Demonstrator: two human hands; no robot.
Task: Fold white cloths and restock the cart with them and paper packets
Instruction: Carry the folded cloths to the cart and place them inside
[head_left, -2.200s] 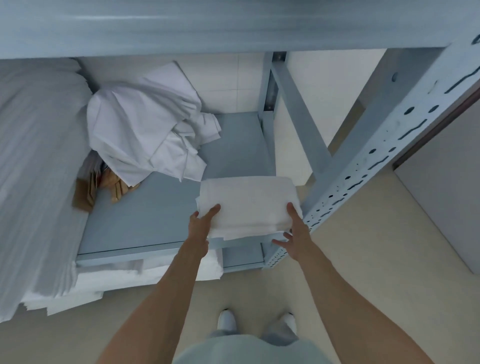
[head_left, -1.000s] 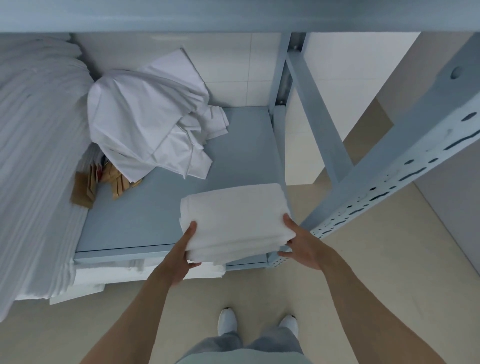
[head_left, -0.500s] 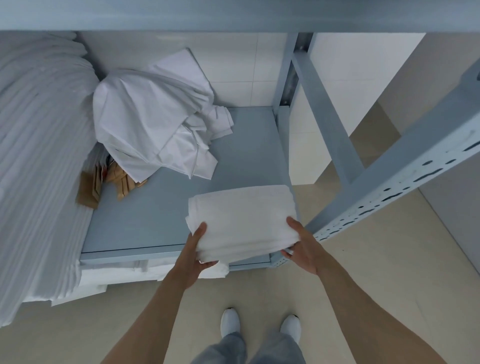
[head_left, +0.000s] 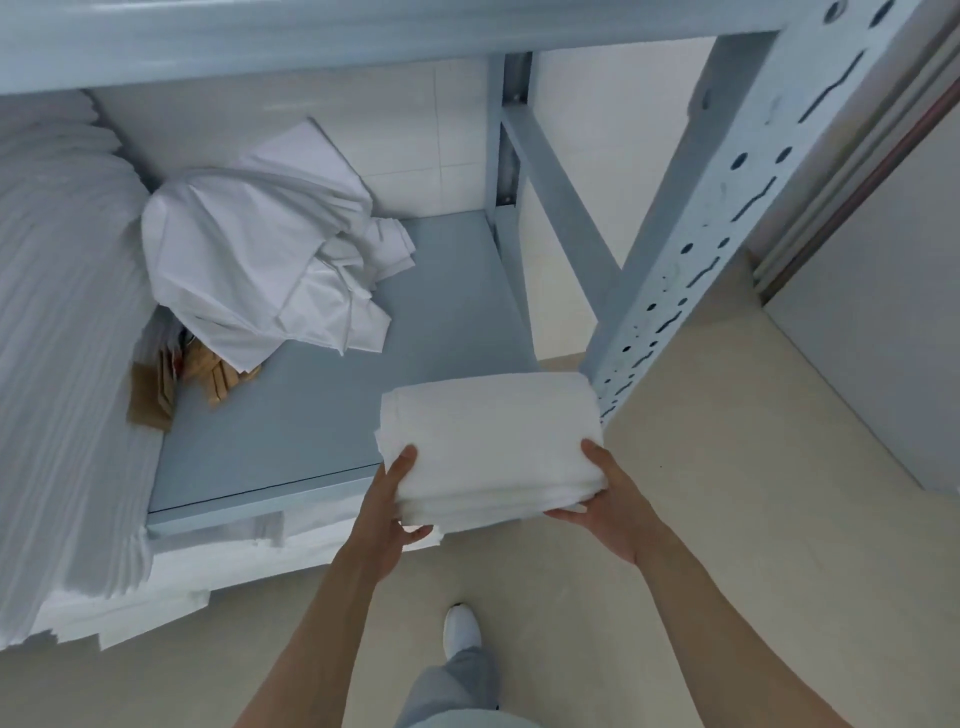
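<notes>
Both hands hold a stack of folded white cloths (head_left: 491, 441) at the near right corner of a grey-blue metal shelf (head_left: 322, 415). The left hand (head_left: 387, 512) grips the stack's near left corner, thumb lying on top and fingers curled underneath. The right hand (head_left: 605, 501) grips the near right corner the same way, thumb on top and fingers under the bottom edge. The near part of the stack hangs out past the shelf's front edge, above the floor (head_left: 727, 467); whether its far part rests on the shelf or is lifted just clear of it cannot be told.

At the far left of the same shelf lies a crumpled heap of unfolded white cloths (head_left: 260, 265), reaching back to the tiled wall. Just in front of that heap, partly tucked under it, lies a small bunch of brown paper packets (head_left: 179, 376), well apart from the held stack. Along the left edge a tall pile of folded white linen (head_left: 62, 338) rises beside the shelf, touching the packets' left side. More white cloth (head_left: 208, 556) shows on a lower level beneath the shelf's front edge.

To the right of the stack, a perforated metal upright (head_left: 727, 218) of the rack slants upward, with a diagonal brace (head_left: 561, 197) behind it. Below, one white shoe (head_left: 462, 629) and a grey trouser leg stand on the beige floor.
</notes>
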